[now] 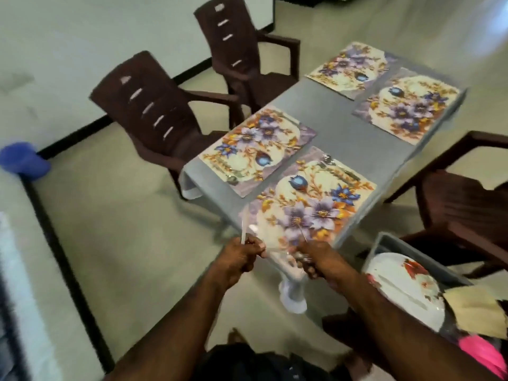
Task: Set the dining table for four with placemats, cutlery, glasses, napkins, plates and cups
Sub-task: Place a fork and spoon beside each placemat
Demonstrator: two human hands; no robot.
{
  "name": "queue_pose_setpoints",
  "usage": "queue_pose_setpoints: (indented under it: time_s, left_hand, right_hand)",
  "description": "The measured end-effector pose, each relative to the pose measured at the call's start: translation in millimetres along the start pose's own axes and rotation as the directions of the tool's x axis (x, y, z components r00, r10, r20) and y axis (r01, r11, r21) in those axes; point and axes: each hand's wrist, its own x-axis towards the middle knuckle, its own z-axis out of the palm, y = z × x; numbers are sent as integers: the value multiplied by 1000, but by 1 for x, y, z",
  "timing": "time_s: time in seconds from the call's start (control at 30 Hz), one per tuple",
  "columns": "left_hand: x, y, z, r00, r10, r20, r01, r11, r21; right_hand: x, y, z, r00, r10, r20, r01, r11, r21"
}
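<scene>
The cutlery step is judged to be in hand, since four floral placemats are already laid on the grey table [324,105] while plates, glasses, napkins and cups are not yet set out. At the left, the left hand [242,257] is seen with its fingers curled round a thin bright utensil [243,237], probably a knife, though blur prevents the kind from being told. Beyond it, the near-left placemat [255,151] is seen with a small metal piece at its near edge, and the two far placemats [351,68] [406,105] appear bare. In the middle, the nearest placemat [316,204] is found just ahead of both hands, with cutlery [334,166] already lying along its far edge. To the right, the right hand [316,259] is closed on a bundle of cutlery handles [302,258], one thin tip being raised above the knuckles. The next move is judged to call for one piece to be separated from the bundle and laid straight along a mat's edge, without the mat being dragged. At the far right, a white floral plate [404,281] is seen resting in a grey crate [384,240], beside beige cloth, perhaps napkins. The crate's other contents are cut off, the number of pieces held cannot be counted, and no glasses or cups can be made out.
</scene>
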Motion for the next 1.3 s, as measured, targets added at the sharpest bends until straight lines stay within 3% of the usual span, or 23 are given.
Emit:
queue_pose_setpoints:
  time_s: [0.1, 0.13, 0.3, 0.43, 0.6, 0.77, 1.0, 1.17, 1.3]
  left_hand:
    - [-23, 10, -99, 997, 16, -80, -22, 997, -68]
    - [-33, 13, -130, 993, 15, -120, -26, 996, -86]
    - [-66, 8, -237, 966, -25, -259, -30, 978, -207]
    - [-64, -1, -283, 943, -101, -318, -21, 932, -361]
    - [-33, 19, -339, 923, -147, -356, -26, 898, -439]
    - [20, 79, -423, 865, -165, -474, -99, 870, -483]
    - [74, 179, -533, 800, -107, -590, -269, 816, -513]
    - [116, 239, -627, 827, -40, -561, -287, 829, -480]
    - [158, 301, -724, 873, 32, -486, -260, 875, -408]
  right_hand:
    - [34, -3, 80, 990, 125, 59, -136, 956, 261]
    - [43, -5, 107, 984, 159, 75, -173, 949, 263]
    - [73, -22, 211, 969, 188, 162, -181, 982, -54]
    - [113, -50, 272, 961, 182, 208, -175, 983, -52]
    - [194, -73, 339, 927, 282, 248, -268, 959, -89]
    - [282, -122, 414, 900, 285, 331, -273, 958, -85]
    - [392, -238, 529, 843, 249, 476, -121, 951, -284]
    - [470, -292, 629, 847, 210, 488, -115, 969, -217]
    - [522, -318, 701, 910, 124, 396, -92, 991, -99]
